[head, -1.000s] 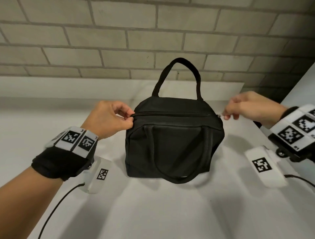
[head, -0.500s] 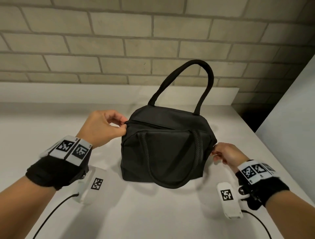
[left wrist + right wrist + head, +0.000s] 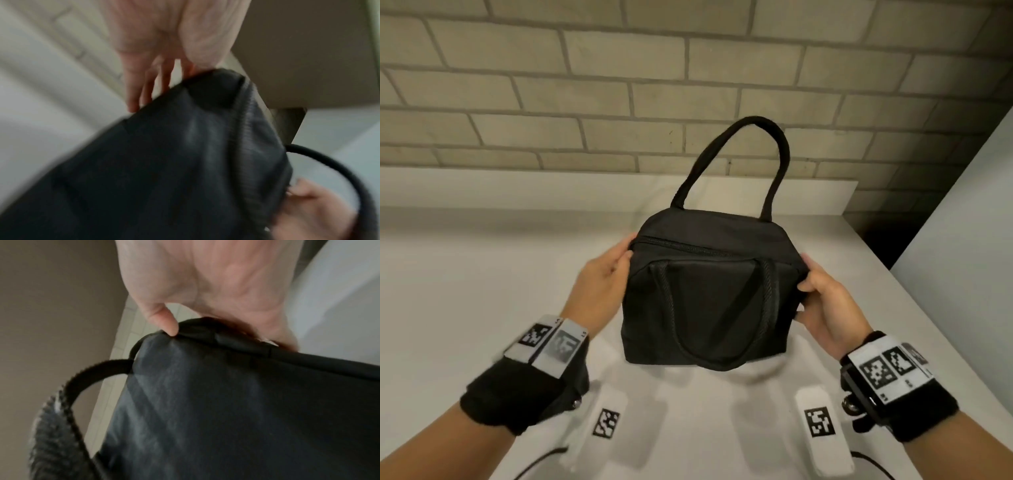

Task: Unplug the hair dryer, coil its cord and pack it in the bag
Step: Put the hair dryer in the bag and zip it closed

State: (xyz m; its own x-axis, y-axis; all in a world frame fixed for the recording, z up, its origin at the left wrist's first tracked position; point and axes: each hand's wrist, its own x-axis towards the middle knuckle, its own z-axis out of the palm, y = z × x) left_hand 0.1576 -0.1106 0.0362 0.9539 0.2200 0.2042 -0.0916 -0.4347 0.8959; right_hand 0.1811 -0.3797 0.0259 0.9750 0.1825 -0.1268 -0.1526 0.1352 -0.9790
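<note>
A black fabric bag [image 3: 705,308] stands on the white counter [image 3: 482,308] with its zip [image 3: 681,248] closed along the top. One handle [image 3: 750,123] stands upright and the other hangs down the front. My left hand [image 3: 602,277] holds the bag's left upper corner, fingers [image 3: 144,91] behind it and thumb in front. My right hand [image 3: 825,301] grips the right upper corner, its thumb [image 3: 164,324] on the top edge. Both wrist views are filled by the bag [image 3: 164,162] [image 3: 226,402]. No hair dryer or cord is in sight.
A brick wall [image 3: 688,68] rises behind a low white ledge [image 3: 517,188] at the counter's back. A white panel [image 3: 962,257] closes the right side, with a dark gap [image 3: 876,240] at the back right corner.
My right hand left the zip's right end, dropped low, then came up to grip the bag's right corner. My left hand shifted from pinching the zip end to holding the left corner.
</note>
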